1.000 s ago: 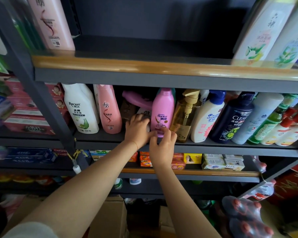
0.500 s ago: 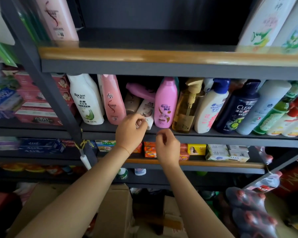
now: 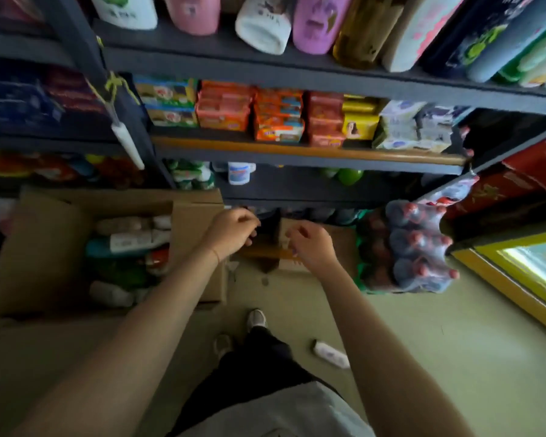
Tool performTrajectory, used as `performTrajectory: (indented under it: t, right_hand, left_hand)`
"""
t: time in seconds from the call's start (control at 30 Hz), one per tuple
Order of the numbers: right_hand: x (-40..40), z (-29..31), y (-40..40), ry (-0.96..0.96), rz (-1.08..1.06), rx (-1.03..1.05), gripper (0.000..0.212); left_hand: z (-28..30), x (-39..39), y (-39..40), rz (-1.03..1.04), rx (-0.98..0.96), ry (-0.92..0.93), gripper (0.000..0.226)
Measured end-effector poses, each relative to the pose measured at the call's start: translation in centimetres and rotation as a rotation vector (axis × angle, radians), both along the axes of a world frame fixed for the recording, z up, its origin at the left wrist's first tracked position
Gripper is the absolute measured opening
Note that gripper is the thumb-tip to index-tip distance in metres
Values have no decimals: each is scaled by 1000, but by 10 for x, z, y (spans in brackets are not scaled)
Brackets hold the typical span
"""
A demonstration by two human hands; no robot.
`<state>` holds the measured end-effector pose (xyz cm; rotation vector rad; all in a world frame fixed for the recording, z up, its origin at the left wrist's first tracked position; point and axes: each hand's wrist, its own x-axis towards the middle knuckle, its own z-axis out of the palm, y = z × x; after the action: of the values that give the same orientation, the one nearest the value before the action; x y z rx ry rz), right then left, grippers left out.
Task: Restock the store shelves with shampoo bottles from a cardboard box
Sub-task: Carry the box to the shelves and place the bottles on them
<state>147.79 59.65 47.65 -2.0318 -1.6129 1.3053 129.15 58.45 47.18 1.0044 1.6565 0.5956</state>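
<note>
Head view, tilted down at the floor, some motion blur. Left hand (image 3: 230, 233) and right hand (image 3: 312, 246) both out in front, over the floor just near of the bottom shelf, fingers loosely curled, nothing gripped in either. Hands are near each other, not touching.

Cardboard box (image 3: 44, 247) sits on the floor at left, flaps up, with shampoo bottles (image 3: 130, 241) lying on their sides inside. Left hand is just right of the box's right flap.

Top shelf in view (image 3: 265, 70) carries a row of bottles, only their bases visible: white (image 3: 264, 29), pink (image 3: 316, 25), amber (image 3: 364, 36). Shelf below holds soap boxes (image 3: 278, 113).

One small white bottle (image 3: 330, 354) lies loose on the floor at right, near the person's shoes (image 3: 256, 320). Shrink-wrapped pack of red-capped bottles (image 3: 413, 244) stands to the right of the hands.
</note>
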Motion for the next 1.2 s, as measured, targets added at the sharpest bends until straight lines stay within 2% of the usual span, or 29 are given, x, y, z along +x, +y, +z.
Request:
performTrajectory:
  t: [0.17,0.4,0.57,0.7,0.83,0.97,1.13,1.2]
  right_hand:
    - [23,-44,-52,-8,-28,-128,20]
    - [72,-102,-95,41,-146,-272,13]
    - [137,-153,-129,124,-313,-351,16]
    - [207,-211,-166,166,-490,-401,16]
    - [272,-305,-208,152,-718,-413,17]
    - [315,-422,-258,192,-961,-461,11]
    - [344,-565,-305,301,-1288,-563,7]
    - [347,-625,-320,372,-1405,-611,16]
  left_hand:
    - [-42,28,-53,-34,-119,-56,20]
    - [-78,91,-63,-108,-186,-11,22]
    - [-121,176,-75,-281,-256,47,20]
    - [-180,262,-89,-439,-342,56,21]
    - [-271,345,-105,-593,-406,80,21]
    - [-393,410,-132,-777,-475,127,18]
    - [-556,452,-167,-960,-535,228,20]
    - [-621,462,-176,-1048,-513,309,15]
